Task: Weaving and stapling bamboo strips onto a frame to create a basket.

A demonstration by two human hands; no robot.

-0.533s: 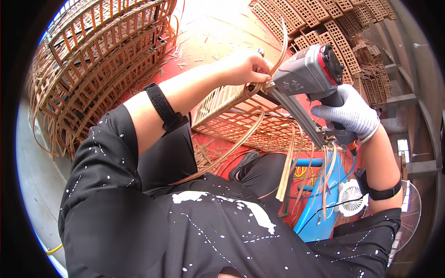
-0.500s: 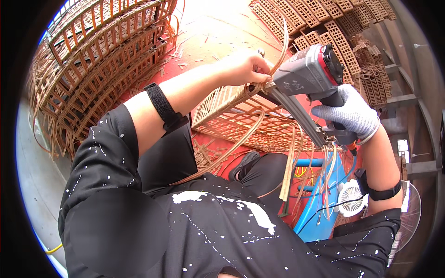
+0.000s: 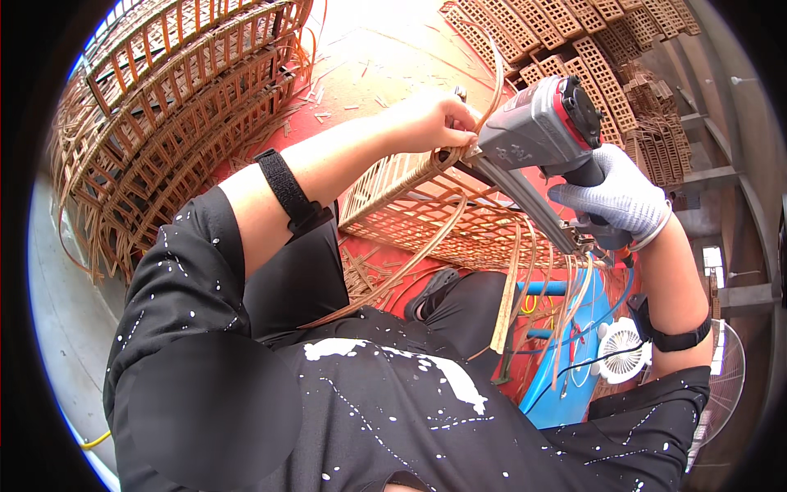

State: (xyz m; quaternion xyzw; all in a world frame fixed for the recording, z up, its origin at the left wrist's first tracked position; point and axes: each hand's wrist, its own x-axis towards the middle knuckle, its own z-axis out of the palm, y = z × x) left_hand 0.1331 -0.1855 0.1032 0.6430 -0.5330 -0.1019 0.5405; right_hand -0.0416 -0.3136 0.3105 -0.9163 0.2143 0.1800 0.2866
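Observation:
My gloved right hand (image 3: 619, 195) is wrapped round the handle of a grey and black staple gun (image 3: 533, 127). The gun's nose meets the upper corner of a woven tan panel (image 3: 426, 205). At that corner my bare left hand (image 3: 438, 121) pinches a flat tan strip (image 3: 496, 78), which curves upward past the gun. Several loose strip ends (image 3: 510, 295) hang from the panel toward my lap. The exact spot under the gun's nose is partly hidden by my left fingers.
Stacked woven frames (image 3: 180, 123) rise at the left. More lattice panels (image 3: 566, 33) are piled at the back right. A blue stand (image 3: 566, 385), a small white fan (image 3: 620, 351) and an air hose (image 3: 611, 307) are at the lower right. Strip scraps litter the red floor (image 3: 385, 49).
The staple gun and my right hand have shifted very slightly up and left. The upright strip leans a little further left. My left hand keeps its pinch at the corner.

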